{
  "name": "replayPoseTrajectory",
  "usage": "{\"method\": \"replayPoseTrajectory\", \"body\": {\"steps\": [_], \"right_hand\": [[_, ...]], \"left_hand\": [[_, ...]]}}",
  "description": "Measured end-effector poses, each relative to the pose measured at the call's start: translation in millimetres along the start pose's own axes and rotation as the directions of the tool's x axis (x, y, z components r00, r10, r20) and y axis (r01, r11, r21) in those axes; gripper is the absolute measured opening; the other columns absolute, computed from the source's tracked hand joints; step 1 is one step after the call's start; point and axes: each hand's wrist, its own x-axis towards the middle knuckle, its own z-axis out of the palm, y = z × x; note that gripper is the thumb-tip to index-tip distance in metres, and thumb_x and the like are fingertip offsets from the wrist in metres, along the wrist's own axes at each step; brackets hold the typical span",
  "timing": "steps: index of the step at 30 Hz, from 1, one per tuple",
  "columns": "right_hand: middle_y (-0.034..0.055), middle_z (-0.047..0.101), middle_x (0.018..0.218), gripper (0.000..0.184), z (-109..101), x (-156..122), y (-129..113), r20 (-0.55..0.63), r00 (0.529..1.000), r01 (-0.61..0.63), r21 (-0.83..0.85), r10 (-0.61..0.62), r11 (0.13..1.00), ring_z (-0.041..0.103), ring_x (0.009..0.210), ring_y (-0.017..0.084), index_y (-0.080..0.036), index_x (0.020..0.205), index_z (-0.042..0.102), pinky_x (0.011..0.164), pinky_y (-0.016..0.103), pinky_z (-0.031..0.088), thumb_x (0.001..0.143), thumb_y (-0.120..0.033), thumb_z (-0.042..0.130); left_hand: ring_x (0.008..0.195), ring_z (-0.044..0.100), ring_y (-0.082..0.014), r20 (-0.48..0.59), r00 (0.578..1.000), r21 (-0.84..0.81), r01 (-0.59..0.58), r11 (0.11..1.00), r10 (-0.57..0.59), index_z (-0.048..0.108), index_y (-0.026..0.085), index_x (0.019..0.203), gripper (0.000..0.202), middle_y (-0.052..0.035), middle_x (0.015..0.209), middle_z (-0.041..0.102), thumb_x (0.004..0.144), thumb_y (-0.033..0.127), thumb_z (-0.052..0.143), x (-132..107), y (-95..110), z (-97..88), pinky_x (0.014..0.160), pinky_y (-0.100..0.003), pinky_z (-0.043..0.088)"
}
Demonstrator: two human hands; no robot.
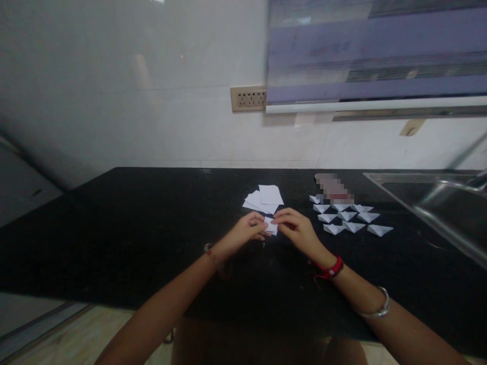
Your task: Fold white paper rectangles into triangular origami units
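A small folded piece of white paper (270, 226) is held between my two hands just above the black counter. My left hand (249, 227) pinches its left side, with the thumb lying over the paper. On the other side, my right hand (299, 230) grips the right edge between thumb and fingers. Right behind the hands lies a loose pile of white paper sheets (271, 194). To the right, several folded white paper pieces (353, 226) with pointed ends sit in rows.
The black countertop (133, 228) runs along a pale tiled wall. A blurred-out flat pinkish object (333, 186) lies behind the folded pieces. At the far right is a metal sink (437, 203). A socket panel (248, 99) is on the wall.
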Motion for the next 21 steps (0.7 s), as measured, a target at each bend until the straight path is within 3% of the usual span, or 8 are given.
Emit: {"method": "replayPoseTrajectory", "body": {"steps": [5, 9, 11, 13, 17, 21], "right_hand": [[0.0061, 0.058, 0.092, 0.016, 0, 1, 2, 0.109, 0.988, -0.123, 0.119, 0.11, 0.985, 0.054, 0.087, 0.016, -0.018, 0.08, 0.065, 0.074, 0.029, 0.044, 0.069, -0.016, 0.053], [0.0067, 0.059, 0.09, 0.031, 2, 2, 9, 0.236, 0.906, -0.408, 0.264, 0.352, 0.874, 0.058, 0.075, 0.015, -0.015, 0.097, 0.057, 0.067, 0.029, 0.047, 0.068, -0.028, 0.058], [0.0059, 0.06, 0.084, 0.041, 4, 1, 10, 0.259, 0.873, -0.473, 0.249, 0.413, 0.845, 0.058, 0.065, 0.014, -0.014, 0.103, 0.053, 0.061, 0.028, 0.047, 0.066, -0.028, 0.061], [0.0046, 0.061, 0.078, 0.038, 4, 0, 10, 0.236, 0.886, -0.443, 0.175, 0.399, 0.88, 0.057, 0.063, 0.013, -0.014, 0.1, 0.054, 0.06, 0.027, 0.046, 0.065, -0.025, 0.062], [0.0028, 0.061, 0.071, 0.015, 2, 0, 4, 0.21, 0.928, -0.312, -0.007, 0.306, 0.95, 0.054, 0.063, 0.014, -0.015, 0.081, 0.062, 0.059, 0.025, 0.042, 0.07, -0.024, 0.056], [0.002, 0.06, 0.067, 0.014, 1, 1, 0, 0.25, 0.918, -0.32, 0.006, 0.308, 0.947, 0.052, 0.059, 0.012, -0.015, 0.08, 0.06, 0.055, 0.023, 0.04, 0.071, -0.024, 0.054]], "left_hand": [[0.064, 0.059, -0.0095, -0.031, 1.0, 0.0, -0.004, 1.0, 0.004, 0.046, 0.013, 0.079, 0.021, -0.0005, 0.07, 0.057, 0.068, 0.023, 0.061, 0, -1, -4.8, 0.055, -0.018, 0.043], [0.06, 0.056, -0.0086, -0.045, 0.998, 0.082, -0.028, 0.996, 0.032, 0.047, 0.013, 0.075, 0.017, 0.0013, 0.066, 0.055, 0.067, 0.02, 0.06, 4, -4, -8.0, 0.051, -0.016, 0.041], [0.059, 0.054, -0.0083, -0.026, 0.998, 0.132, -0.054, 0.99, 0.058, 0.047, 0.014, 0.074, 0.018, 0.0027, 0.066, 0.053, 0.066, 0.02, 0.061, 5, -5, -8.3, 0.05, -0.017, 0.04], [0.058, 0.052, -0.0075, -0.008, 0.996, 0.185, -0.084, 0.979, 0.087, 0.048, 0.014, 0.074, 0.017, 0.0037, 0.065, 0.052, 0.067, 0.022, 0.06, 5, -5, -8.0, 0.05, -0.017, 0.039], [0.063, 0.052, -0.0093, -0.002, 0.982, 0.293, -0.18, 0.939, 0.189, 0.05, 0.013, 0.074, 0.014, 0.0015, 0.069, 0.053, 0.072, 0.026, 0.055, 5, -5, -6.9, 0.056, -0.02, 0.04], [0.067, 0.051, -0.0106, -0.011, 0.965, 0.333, -0.244, 0.911, 0.262, 0.05, 0.013, 0.071, 0.012, 0.0007, 0.07, 0.053, 0.072, 0.025, 0.054, 4, -4, -5.6, 0.062, -0.022, 0.04]]}}
